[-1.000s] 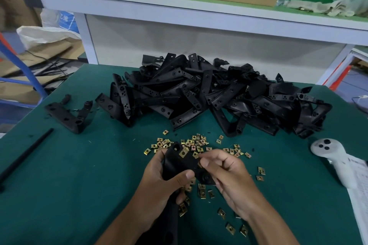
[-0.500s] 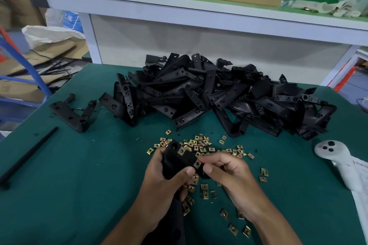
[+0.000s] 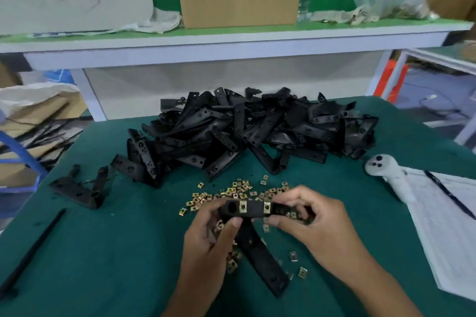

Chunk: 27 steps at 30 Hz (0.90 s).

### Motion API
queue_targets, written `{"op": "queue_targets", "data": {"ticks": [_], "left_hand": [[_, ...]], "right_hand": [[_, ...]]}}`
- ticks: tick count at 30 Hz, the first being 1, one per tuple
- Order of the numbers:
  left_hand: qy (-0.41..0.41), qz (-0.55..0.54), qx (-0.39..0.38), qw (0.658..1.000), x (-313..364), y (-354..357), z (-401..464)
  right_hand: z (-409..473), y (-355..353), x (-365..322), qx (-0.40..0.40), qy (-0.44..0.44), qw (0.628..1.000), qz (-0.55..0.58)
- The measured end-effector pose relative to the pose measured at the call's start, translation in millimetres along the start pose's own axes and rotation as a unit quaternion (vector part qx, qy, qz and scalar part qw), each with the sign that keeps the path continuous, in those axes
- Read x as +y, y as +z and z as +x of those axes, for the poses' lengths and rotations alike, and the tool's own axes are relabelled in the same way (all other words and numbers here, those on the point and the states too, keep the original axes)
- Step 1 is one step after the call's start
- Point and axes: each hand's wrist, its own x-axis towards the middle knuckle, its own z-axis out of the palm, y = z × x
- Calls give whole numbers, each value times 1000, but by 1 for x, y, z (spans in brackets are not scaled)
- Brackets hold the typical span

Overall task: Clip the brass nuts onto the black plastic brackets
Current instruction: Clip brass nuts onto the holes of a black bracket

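Both hands are up over the green counter (image 3: 103, 265), sharing one black plastic bracket (image 3: 253, 211) between them. The left hand (image 3: 208, 242) has its thumb and fingers curled round the bracket's left end, thumb tip pressed on the front face just below a round hole. The right hand (image 3: 316, 224) pinches the bracket's right end, fingers arched over the top and thumb underneath. The bracket's upper arm lies roughly level between the two hands, and its other arm slopes down toward the person, ending close to the counter. Two brass nuts (image 3: 243, 206) are clipped onto that upper arm, one near the middle and one just beside the right hand's fingertips. Under and behind the hands a scatter of loose brass nuts (image 3: 239, 188) lies on the counter, with a few more strays near the right wrist. Beyond those, a big heap of black brackets (image 3: 257, 134) fills the middle of the counter. One more bracket (image 3: 79, 188) lies by itself to the left, well apart from the heap, and a thin black rod (image 3: 33, 252) lies along the left edge. On the right, a white controller (image 3: 389, 172) rests partly on a sheet of paper (image 3: 450, 226). A cardboard box (image 3: 239, 2) stands on the shelf behind.
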Motion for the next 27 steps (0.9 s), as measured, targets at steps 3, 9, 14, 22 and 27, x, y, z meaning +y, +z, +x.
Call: {"op": "queue_targets", "data": {"ticks": [3, 9, 14, 22, 27], "left_hand": [[31, 44, -56, 997, 24, 19, -5], [122, 95, -105, 982, 66, 89, -29], [166, 85, -187, 965, 83, 163, -59], [241, 56, -359, 900, 92, 268, -115], [224, 127, -450, 855, 88, 303, -150]], "right_hand": [[-26, -35, -9, 59, -23, 997, -41], [-97, -111, -10, 162, 7, 982, -100], [-165, -170, -15, 250, 40, 954, -162], [-277, -231, -17, 357, 141, 887, -255], [-319, -245, 5, 405, 225, 827, -319]]}}
